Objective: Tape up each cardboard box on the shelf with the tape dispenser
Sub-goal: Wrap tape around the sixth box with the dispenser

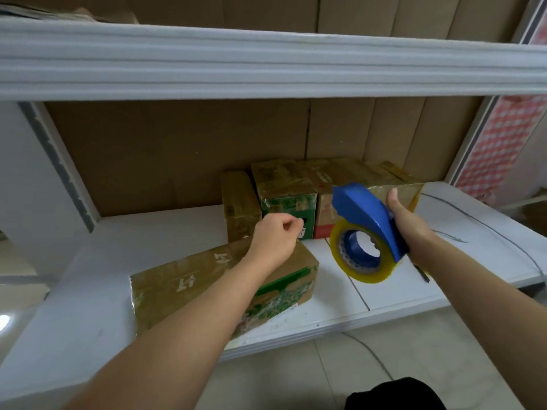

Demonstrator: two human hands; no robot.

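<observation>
From my feed, the white shelf (154,232) fills the lower half of the view, with the shelf above it crossing at 12 o'clock. At about 7 o'clock a long cardboard box (189,279) lies at a slant near the shelf's front edge, its top glossy with tape and its near side printed green. My left arm crosses over it, and my left hand (273,236) hangs above the box's far right corner with the fingers curled in; I see nothing gripped between them.

Just past that hand, toward the back panel at 12 o'clock, three more boxes stand side by side and touching. The narrow brown box (238,202) is on the left, the green-fronted box (285,192) in the middle, and the red-bottomed box (370,176) on the right, which is partly hidden.

At 3 o'clock my right hand (407,217) is wrapped round the handle of the blue tape dispenser (365,211), thumb pointing up at the back. The dispenser is held in the air in front of the red-bottomed box, above the shelf and touching no box that I can make out. Its yellowish tape roll (362,251) hangs at the lower end, facing me. A thin grey cable (485,226) trails along the shelf at far right.
</observation>
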